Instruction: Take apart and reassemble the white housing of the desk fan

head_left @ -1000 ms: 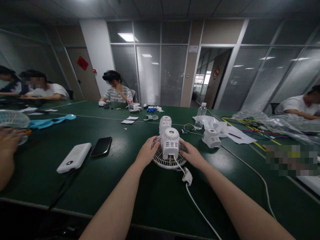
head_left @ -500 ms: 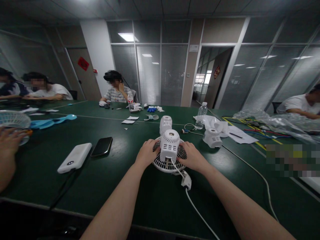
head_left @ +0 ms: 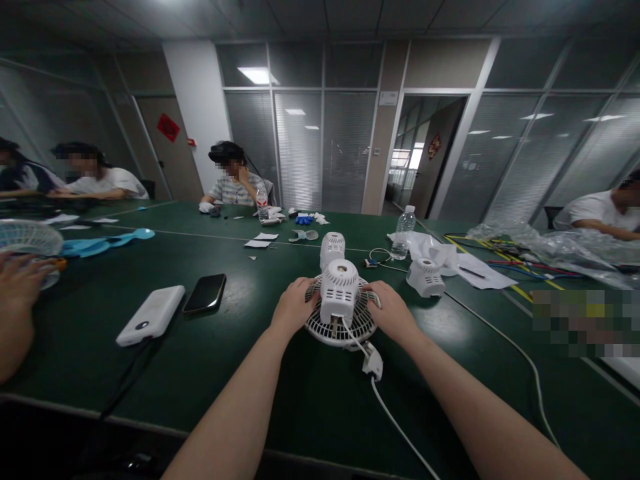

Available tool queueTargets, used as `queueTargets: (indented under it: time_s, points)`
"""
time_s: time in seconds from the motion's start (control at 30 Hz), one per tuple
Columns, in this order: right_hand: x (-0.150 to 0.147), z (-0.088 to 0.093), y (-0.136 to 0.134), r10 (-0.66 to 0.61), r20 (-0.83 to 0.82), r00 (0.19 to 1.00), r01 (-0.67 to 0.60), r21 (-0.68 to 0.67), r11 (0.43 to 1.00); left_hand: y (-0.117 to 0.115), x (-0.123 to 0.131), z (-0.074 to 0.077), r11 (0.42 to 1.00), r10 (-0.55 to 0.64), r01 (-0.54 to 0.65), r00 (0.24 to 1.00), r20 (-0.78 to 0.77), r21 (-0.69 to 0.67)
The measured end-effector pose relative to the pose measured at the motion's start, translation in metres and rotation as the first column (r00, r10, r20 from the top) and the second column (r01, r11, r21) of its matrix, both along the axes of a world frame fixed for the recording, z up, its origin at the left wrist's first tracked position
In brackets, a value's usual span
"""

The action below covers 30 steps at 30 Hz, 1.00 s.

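A white electric fan [head_left: 340, 290] lies on its round grille, with the slotted motor housing facing up. My left hand [head_left: 294, 308] is closed around the left side of the grille [head_left: 340, 339], its fingertips partly hidden by the housing. At the opposite rim, my right hand [head_left: 390, 310] grips the grille with thumb and fingers. A white cord with an inline switch [head_left: 373, 362] runs from the housing toward the near table edge. Directly behind the fan stands another white housing [head_left: 332, 248], and a similar white housing [head_left: 427, 277] sits to the right.
On the green table [head_left: 225, 380] a white power bank [head_left: 151, 315] and a black phone [head_left: 205, 293] lie left. A bottle [head_left: 403, 233], papers [head_left: 480, 270] and plastic wrap [head_left: 560, 243] are right. A co-worker's hand [head_left: 20, 280] touches another fan [head_left: 30, 237] at far left.
My right hand has shifted slightly outward along the grille's right rim, uncovering more of the grille. My left hand and the fan stay nearly in place.
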State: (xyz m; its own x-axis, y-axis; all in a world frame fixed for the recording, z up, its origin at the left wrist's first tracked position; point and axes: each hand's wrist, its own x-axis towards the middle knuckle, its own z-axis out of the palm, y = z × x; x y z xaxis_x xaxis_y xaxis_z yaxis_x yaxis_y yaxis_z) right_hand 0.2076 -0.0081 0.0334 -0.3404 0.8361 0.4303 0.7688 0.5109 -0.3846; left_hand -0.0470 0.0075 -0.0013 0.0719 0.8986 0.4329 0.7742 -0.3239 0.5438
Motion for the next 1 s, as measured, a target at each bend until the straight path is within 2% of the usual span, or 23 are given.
queueTargets:
  time_s: [0.17, 0.4, 0.6, 0.7, 0.83, 1.0]
  points:
    - [0.0, 0.003, 0.0, -0.008, -0.086, 0.996, 0.01, 0.027, 1.0, 0.0, 0.0, 0.0, 0.998, -0.066, 0.066, 0.998, 0.001, -0.024]
    - [-0.005, 0.004, -0.009, -0.006, -0.275, 0.961, 0.0, -0.022, 1.0, -0.013, 0.003, 0.014, 0.998, 0.066, -0.067, 0.99, -0.128, -0.004]
    - [-0.017, -0.003, -0.016, -0.033, -0.267, 0.963, 0.02, -0.051, 0.999, -0.02, 0.008, 0.019, 0.999, 0.031, -0.036, 0.992, -0.124, -0.04]
    - [-0.019, -0.007, -0.015, -0.024, -0.263, 0.964, 0.014, -0.042, 0.999, -0.02, 0.009, 0.02, 0.995, 0.079, -0.084, 0.994, -0.075, -0.059]
    - [-0.017, -0.007, -0.012, -0.045, -0.262, 0.964, 0.017, -0.107, 0.994, -0.018, 0.007, 0.019, 0.972, 0.231, -0.229, 0.972, 0.035, -0.059]
    - [-0.014, -0.001, -0.015, -0.07, -0.251, 0.966, 0.029, -0.161, 0.986, -0.007, -0.003, 0.006, 0.951, 0.31, -0.304, 0.923, 0.229, -0.062]
